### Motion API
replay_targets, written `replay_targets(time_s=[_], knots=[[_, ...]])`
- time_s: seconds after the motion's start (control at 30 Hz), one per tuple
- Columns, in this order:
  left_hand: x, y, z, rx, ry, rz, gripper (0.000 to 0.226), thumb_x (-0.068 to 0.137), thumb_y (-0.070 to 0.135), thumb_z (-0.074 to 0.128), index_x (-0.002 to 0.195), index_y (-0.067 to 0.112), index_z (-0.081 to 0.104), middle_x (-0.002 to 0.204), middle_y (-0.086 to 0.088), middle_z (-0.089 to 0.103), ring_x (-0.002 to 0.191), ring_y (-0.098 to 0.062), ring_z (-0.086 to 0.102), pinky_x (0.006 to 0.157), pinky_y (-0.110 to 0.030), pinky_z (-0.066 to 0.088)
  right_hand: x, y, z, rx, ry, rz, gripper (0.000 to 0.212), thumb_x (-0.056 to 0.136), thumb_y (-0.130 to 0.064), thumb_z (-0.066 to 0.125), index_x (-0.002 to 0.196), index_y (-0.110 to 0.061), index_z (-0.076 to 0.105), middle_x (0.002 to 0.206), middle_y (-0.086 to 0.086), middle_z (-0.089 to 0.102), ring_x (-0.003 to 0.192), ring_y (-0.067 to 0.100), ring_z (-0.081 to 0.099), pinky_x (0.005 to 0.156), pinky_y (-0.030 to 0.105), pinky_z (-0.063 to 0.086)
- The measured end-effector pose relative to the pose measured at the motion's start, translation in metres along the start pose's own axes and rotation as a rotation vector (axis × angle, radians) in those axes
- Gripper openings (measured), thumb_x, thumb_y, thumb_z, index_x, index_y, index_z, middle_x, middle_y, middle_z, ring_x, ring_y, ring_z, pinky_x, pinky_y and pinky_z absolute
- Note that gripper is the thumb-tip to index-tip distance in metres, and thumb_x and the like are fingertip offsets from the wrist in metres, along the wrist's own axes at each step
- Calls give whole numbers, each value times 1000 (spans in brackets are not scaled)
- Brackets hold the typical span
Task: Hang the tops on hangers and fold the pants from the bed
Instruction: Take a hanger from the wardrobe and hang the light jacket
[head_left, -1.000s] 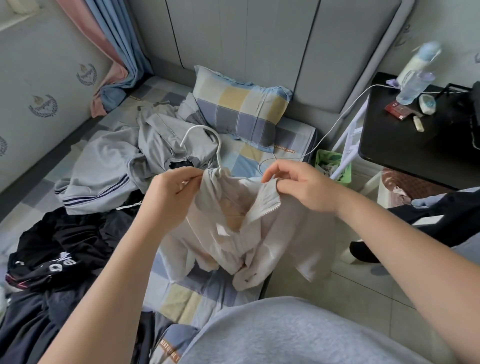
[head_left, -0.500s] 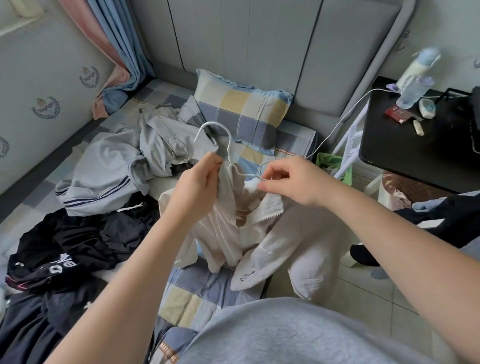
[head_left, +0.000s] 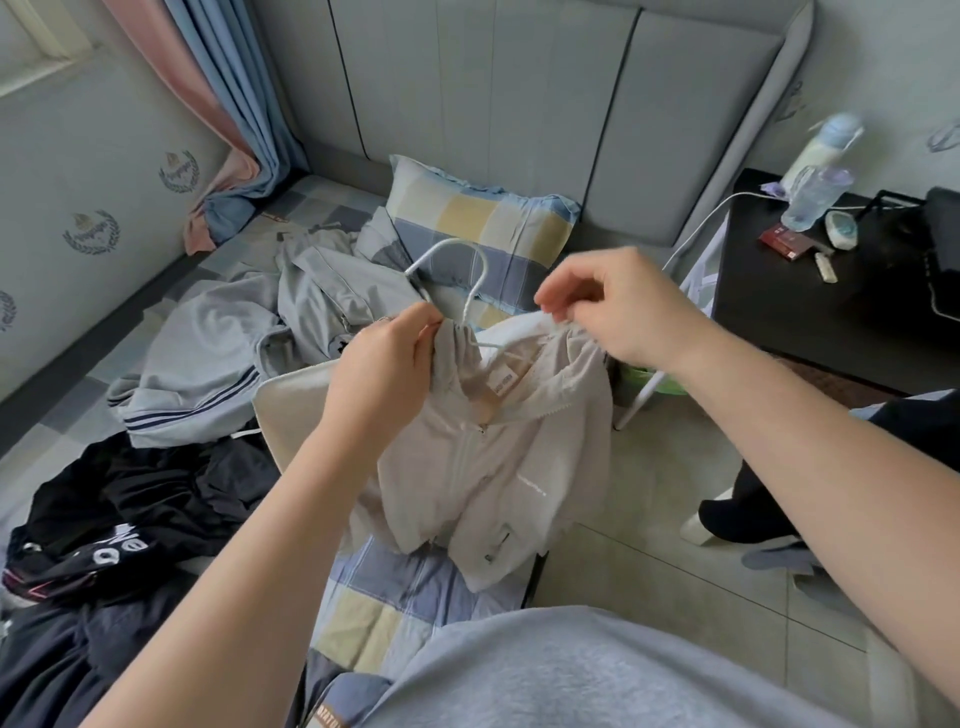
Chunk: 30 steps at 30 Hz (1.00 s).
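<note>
Here, left hand (head_left: 384, 364) and right hand (head_left: 623, 306) each pinch one beige jacket (head_left: 493, 467), on one white hanger (head_left: 470, 270).

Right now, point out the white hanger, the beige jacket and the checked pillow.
white hanger (head_left: 457, 241): head view, top of its hook.
beige jacket (head_left: 498, 467): head view, front panel beside the zip.
checked pillow (head_left: 483, 218): head view, middle of its face.

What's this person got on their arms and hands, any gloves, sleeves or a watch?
Nothing covers them. The left hand and the right hand wear no gloves, and no watch or band shows at either wrist. Both forearms are uncovered, with no sleeve in view. Lower in the picture, the person wears a light grey top.
</note>
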<state>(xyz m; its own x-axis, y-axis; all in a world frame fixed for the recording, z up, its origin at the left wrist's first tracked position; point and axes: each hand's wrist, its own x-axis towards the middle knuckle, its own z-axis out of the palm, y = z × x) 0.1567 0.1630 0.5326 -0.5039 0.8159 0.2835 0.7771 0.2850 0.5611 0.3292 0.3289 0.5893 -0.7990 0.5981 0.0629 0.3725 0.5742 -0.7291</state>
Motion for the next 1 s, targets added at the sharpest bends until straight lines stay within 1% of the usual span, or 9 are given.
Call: replay_targets(time_s=[0.17,0.23,0.33,0.5,0.6,0.67,0.73,0.8,1.0], knots=[[11,11,0,41,110,30,22,104,14,42,102,8,63,80,-14,65,73,-36,57,64,-44,46,-1,-39,-21,471,-49,-213,21,86,7,67,102,-7,71,101,10,75,101,19,71,93,30,55],[15,13,-5,-43,202,9,21,103,11,44,101,8,65,78,-5,65,70,-24,55,63,-39,44,-1,-45,-29,488,-41,-313,22,89,4,63,107,-6,68,114,17,71,113,24,67,102,37,51],[22,14,-16,-207,299,-26,20,101,8,46,98,11,65,73,8,59,64,-4,49,61,-20,38,2,-40,-36,579,8,-297,24,91,4,56,107,-9,67,123,16,67,121,26,62,105,41,49],[32,16,-30,-317,373,-38,19,100,11,46,97,15,64,73,12,59,66,-7,49,63,-20,39,9,-10,-41,159,165,-135,27,91,-16,64,112,-33,63,127,-6,62,124,6,53,107,31,42],[40,17,-37,-335,396,-78,20,99,11,45,98,15,65,78,5,64,74,-16,54,68,-26,42,8,15,-42,-33,111,138,35,95,-34,66,128,-34,54,128,-9,56,116,5,49,98,30,41],[44,17,-38,-342,393,-89,20,99,12,45,95,20,64,77,8,64,75,-16,55,67,-27,42,6,30,-38,-64,85,266,36,93,-43,67,125,-33,55,105,-13,59,96,9,56,80,29,43],[46,18,-38,-334,375,-94,21,99,14,45,94,23,63,75,12,62,73,-15,53,66,-26,41,4,39,-35,-60,175,253,15,93,-36,68,106,-29,64,81,-13,59,75,7,56,64,28,40],[47,17,-38,-308,349,-103,21,100,15,45,97,21,65,76,13,62,72,-13,52,64,-24,40,1,44,-35,-35,278,201,3,94,-26,68,92,-24,70,74,-6,64,68,10,54,63,28,40],[48,19,-37,-265,321,-97,21,100,13,46,98,15,66,75,8,61,67,-9,48,62,-14,36,-2,48,-39,-18,420,121,11,90,-14,72,92,-25,74,75,-12,69,65,-2,59,60,5,40]])
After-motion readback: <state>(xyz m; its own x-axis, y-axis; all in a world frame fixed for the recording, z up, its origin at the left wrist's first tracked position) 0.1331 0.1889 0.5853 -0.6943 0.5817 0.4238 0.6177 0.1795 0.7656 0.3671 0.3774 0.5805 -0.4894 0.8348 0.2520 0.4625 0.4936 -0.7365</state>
